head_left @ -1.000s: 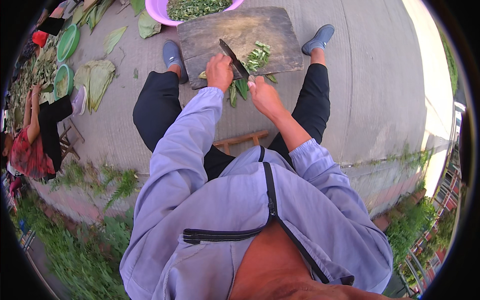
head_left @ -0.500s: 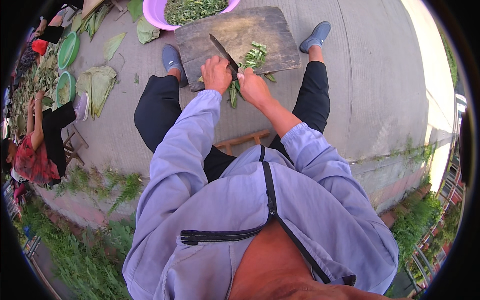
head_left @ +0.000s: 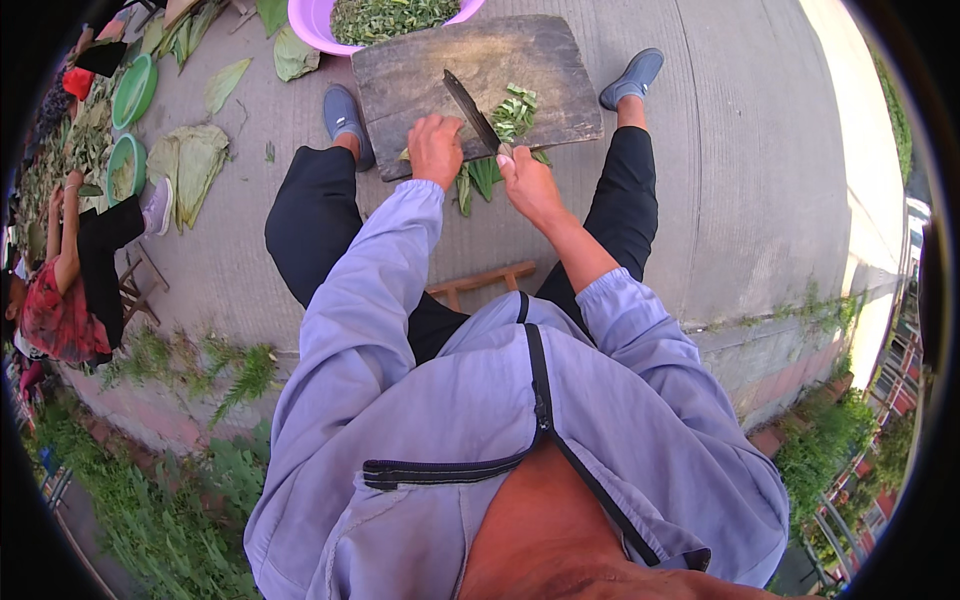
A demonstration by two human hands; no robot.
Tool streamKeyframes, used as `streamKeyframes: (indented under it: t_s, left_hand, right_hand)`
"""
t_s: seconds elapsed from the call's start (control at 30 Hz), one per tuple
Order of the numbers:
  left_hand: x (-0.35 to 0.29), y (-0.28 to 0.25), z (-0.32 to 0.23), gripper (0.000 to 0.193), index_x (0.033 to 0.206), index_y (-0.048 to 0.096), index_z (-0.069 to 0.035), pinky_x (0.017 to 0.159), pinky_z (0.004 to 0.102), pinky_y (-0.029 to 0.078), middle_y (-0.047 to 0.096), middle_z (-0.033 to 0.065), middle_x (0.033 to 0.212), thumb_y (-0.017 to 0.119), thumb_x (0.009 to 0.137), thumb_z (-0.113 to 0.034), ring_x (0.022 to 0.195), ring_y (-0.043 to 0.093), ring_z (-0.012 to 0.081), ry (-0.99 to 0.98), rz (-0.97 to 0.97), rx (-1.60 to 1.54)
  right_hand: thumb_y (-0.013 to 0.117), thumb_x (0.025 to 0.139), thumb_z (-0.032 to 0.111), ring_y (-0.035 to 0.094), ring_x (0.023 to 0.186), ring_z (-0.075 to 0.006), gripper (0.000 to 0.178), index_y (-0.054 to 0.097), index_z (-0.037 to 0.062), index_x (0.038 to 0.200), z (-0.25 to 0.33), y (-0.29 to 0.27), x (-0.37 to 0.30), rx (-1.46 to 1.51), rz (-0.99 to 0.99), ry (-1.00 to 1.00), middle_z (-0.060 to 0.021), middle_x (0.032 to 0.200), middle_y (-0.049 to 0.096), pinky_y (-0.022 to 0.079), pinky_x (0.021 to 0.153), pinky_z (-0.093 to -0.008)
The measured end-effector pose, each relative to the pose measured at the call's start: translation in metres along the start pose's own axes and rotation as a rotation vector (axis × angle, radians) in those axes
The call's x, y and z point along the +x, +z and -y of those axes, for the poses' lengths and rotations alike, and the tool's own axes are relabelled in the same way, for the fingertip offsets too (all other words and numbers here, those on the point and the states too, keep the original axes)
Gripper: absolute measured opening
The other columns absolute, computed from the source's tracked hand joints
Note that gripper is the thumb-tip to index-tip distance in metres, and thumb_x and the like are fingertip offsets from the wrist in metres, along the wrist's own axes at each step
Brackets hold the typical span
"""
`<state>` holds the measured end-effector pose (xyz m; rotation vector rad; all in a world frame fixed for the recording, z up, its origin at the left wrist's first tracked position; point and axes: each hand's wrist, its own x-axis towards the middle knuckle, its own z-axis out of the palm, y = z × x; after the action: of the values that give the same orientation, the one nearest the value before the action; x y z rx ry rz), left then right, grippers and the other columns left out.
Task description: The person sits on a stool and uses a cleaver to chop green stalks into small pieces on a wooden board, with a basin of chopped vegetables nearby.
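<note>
A wooden chopping board point(head_left: 400, 80) lies in front of me between my feet. Its near edge has my left hand point(head_left: 436, 150) on it, fingers curled down over green leaves point(head_left: 485, 178). Those leaves stick out beside the hand and hang over the edge; the part under the palm is hidden. My right hand point(head_left: 531, 185) grips the handle of a knife point(head_left: 470, 108) with a dark blade. The blade slants away to the far left over the board, apart from my left hand. Cut green leaf strips point(head_left: 515, 112) lie in a small heap right of the blade.
A purple basin point(head_left: 315, 35) of chopped leaves stands beyond the board. Large leaves point(head_left: 188, 165) lie on the concrete to the left. Two green basins point(head_left: 125, 170) and a seated person point(head_left: 65, 310) are farther left. A wooden stool point(head_left: 480, 283) shows beneath me.
My right hand has drawn the knife right, away from my left hand. The blade now lies between the left hand and the cut strips. My left hand has barely moved.
</note>
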<state>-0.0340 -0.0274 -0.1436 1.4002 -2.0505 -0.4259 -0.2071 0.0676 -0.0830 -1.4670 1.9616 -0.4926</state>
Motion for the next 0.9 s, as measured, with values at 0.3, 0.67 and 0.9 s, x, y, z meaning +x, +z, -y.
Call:
streamKeyframes:
  t_s: [0.3,0.67,0.9]
  left_hand:
    - [0.004,0.005,-0.004,0.015,0.094,0.073,-0.012,0.084,0.0496,0.049,0.068,0.011,0.092,0.07,0.083,-0.004,0.096,0.064,0.0357,0.002,0.02,-0.008]
    - [0.004,0.007,-0.003,0.014,0.092,0.074,-0.012,0.083,0.0494,0.049,0.067,0.01,0.093,0.072,0.08,-0.005,0.096,0.063,0.0351,0.022,0.024,-0.001]
    - [0.003,0.008,-0.001,0.015,0.091,0.074,-0.011,0.084,0.0496,0.048,0.066,0.0103,0.093,0.072,0.078,-0.004,0.097,0.062,0.0356,0.027,0.02,-0.001]
  right_hand:
    - [0.057,0.106,0.035,0.066,0.089,-0.0581,0.038,0.054,-0.0027,0.106,0.004,-0.013,-0.012,0.046,0.03,-0.012,-0.037,0.09,0.068,0.05,0.082,-0.0639]
    - [0.055,0.107,0.034,0.066,0.087,-0.0574,0.037,0.054,-0.0026,0.106,0.007,-0.018,-0.018,0.015,0.081,-0.005,-0.0364,0.09,0.069,0.05,0.081,-0.0641]
    - [0.052,0.109,0.033,0.068,0.086,-0.0553,0.036,0.054,-0.0032,0.107,0.02,-0.014,-0.013,-0.088,0.095,-0.005,-0.0343,0.09,0.07,0.05,0.079,-0.064]
